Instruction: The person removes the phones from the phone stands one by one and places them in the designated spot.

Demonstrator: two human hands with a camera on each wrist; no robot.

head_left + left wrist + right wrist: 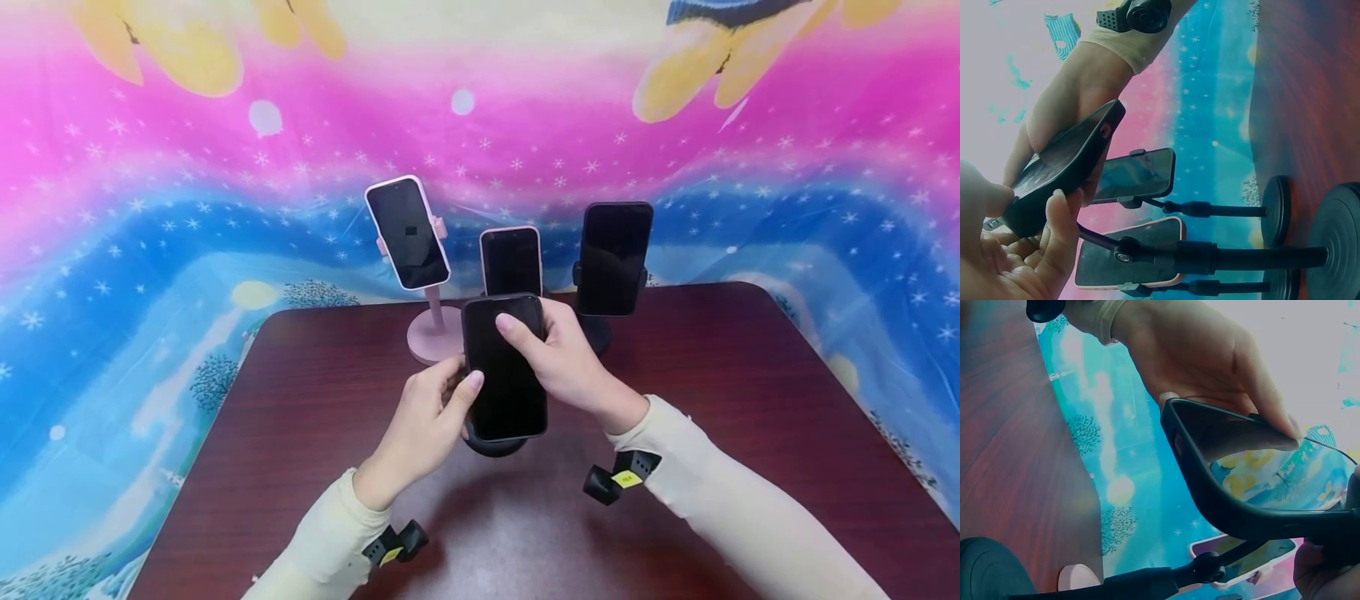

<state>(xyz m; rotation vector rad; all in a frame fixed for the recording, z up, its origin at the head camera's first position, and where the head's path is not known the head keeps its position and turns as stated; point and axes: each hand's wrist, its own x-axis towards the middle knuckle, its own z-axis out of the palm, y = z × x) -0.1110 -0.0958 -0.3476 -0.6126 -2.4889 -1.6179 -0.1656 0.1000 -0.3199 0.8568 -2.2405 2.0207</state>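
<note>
A smartphone in a black case faces up in front of me, its dark screen shiny. My left hand grips its lower left edge, thumb over the front. At the upper right edge, my right hand holds it with the thumb lying on the screen. Behind the phone is a black phone stand; its round base peeks out below the phone. The left wrist view shows this stand's pole and an arm leading up behind the phone. The stand's clamp is mostly hidden by the phone and fingers.
At the back left, a pink stand holds a white-rimmed phone. A pink-rimmed phone stands in the middle, and a black phone on a black stand at right. A printed cloth hangs behind the brown table.
</note>
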